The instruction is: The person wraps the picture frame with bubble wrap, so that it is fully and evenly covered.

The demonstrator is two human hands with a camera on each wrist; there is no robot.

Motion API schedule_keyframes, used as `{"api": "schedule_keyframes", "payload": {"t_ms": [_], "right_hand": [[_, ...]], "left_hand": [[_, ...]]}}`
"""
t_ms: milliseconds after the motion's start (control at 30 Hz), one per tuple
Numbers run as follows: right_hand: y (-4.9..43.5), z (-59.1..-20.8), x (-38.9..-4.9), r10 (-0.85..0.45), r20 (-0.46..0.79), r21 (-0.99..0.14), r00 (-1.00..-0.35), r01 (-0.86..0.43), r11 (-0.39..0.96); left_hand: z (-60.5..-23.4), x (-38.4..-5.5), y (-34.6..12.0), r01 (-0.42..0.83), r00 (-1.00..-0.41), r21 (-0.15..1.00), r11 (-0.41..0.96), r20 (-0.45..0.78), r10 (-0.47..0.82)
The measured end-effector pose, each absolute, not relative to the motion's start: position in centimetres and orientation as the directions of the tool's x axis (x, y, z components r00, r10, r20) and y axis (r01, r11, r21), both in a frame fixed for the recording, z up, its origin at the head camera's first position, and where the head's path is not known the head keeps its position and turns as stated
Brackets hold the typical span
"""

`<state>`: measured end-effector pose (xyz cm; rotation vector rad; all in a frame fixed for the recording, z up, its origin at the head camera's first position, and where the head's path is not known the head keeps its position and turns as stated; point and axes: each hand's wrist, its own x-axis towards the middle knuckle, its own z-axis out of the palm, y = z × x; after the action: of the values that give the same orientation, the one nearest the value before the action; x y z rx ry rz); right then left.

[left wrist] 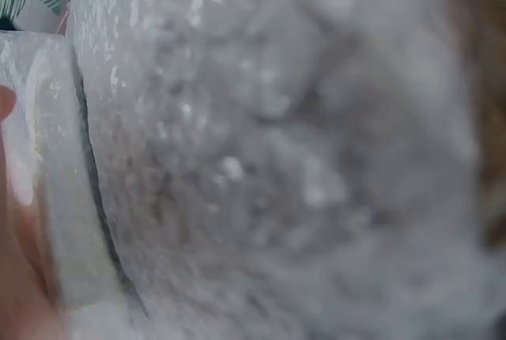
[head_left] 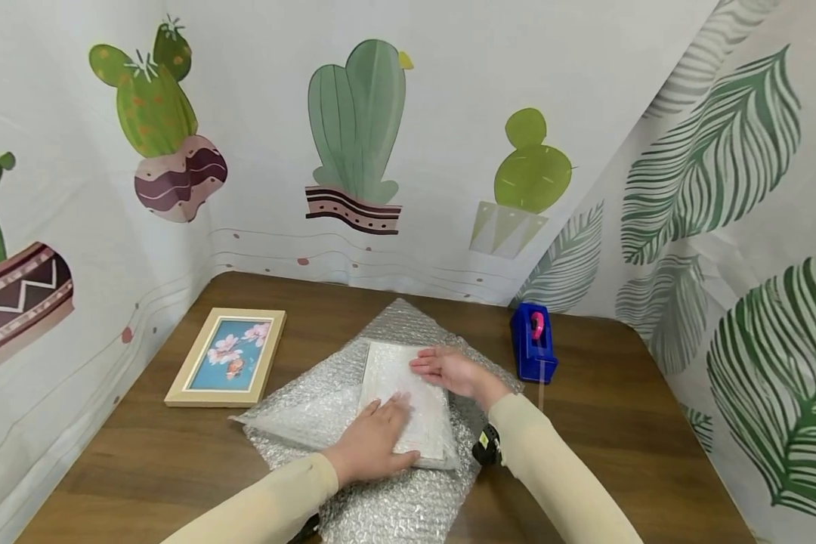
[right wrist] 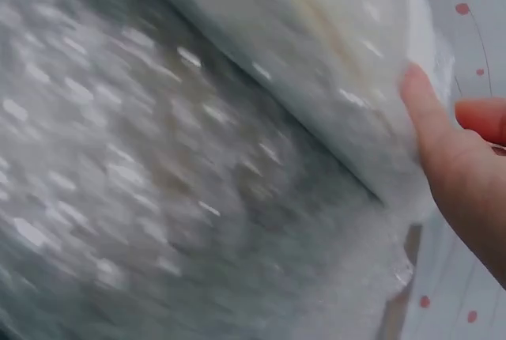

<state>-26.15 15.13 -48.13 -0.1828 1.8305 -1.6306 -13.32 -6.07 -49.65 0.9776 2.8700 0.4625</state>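
A flat, pale rectangular thing (head_left: 389, 366) lies at a slant on a sheet of bubble wrap (head_left: 401, 514), with a layer of the clear wrap over it; its exact kind is hidden. My left hand (head_left: 374, 442) presses on its lower left part, fingers extended and thumb spread towards the near edge. On its upper right part rest the extended fingers of my right hand (head_left: 452, 372). The left wrist view is mostly blurred bubble wrap, with the thing's side edge (left wrist: 67, 158) at the left. In the right wrist view, my right hand (right wrist: 466, 162) touches the covered thing's edge.
A picture in a light wooden frame (head_left: 272, 355) lies left of the wrap. At the back right stands a blue tape dispenser (head_left: 536, 370) with a pink core; a clear tape strip (head_left: 541, 393) trails from it. Patterned cloth (head_left: 442, 249) hangs behind the brown table (head_left: 605, 453).
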Motion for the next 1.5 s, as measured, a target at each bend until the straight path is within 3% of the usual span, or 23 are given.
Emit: {"api": "schedule_keyframes", "payload": {"t_ms": [133, 267, 400, 533, 633, 933, 1167, 1500], "right_hand": [[14.7, -48.3, -24.9, -0.501, -0.326, -0.945, -0.802, 0.282, 0.163], [14.1, -48.2, -24.5, -0.479, -0.327, -0.945, -0.814, 0.276, 0.176], [13.2, -48.2, -24.2, -0.437, -0.366, -0.930, -0.821, 0.312, 0.193], [12.5, -48.2, -23.9, -0.414, -0.364, -0.931, -0.835, 0.309, 0.195], [12.0, -47.8, -23.7, -0.411, -0.351, -0.934, -0.842, 0.283, 0.218], [11.0, -47.4, -23.4, -0.319, -0.289, -0.906, -0.902, 0.151, 0.395], [11.0, -47.2, -23.3, -0.281, -0.287, -0.894, -0.916, 0.151, 0.422], [11.4, -47.5, -22.8, -0.307, -0.240, -0.848, -0.921, 0.045, 0.527]], "left_hand": [[-49.7, -13.6, -6.3, 0.556, -0.811, 0.416, 0.720, 0.081, 0.580], [-49.3, -13.6, -6.5, 0.549, -0.811, 0.426, 0.719, 0.067, 0.581], [-49.4, -13.4, -6.7, 0.613, -0.783, 0.287, 0.736, 0.093, 0.615], [-50.0, -13.2, -6.7, 0.643, -0.746, 0.057, 0.764, 0.273, 0.608], [-50.3, -13.3, -6.7, 0.618, -0.729, -0.027, 0.786, 0.354, 0.585], [-48.8, -13.5, -7.2, 0.620, -0.785, 0.124, 0.775, 0.096, 0.612], [-48.7, -13.7, -5.9, 0.663, -0.748, 0.032, 0.748, 0.084, 0.659], [-49.3, -13.4, -7.1, 0.748, -0.663, 0.087, 0.657, 0.062, 0.746]]}}
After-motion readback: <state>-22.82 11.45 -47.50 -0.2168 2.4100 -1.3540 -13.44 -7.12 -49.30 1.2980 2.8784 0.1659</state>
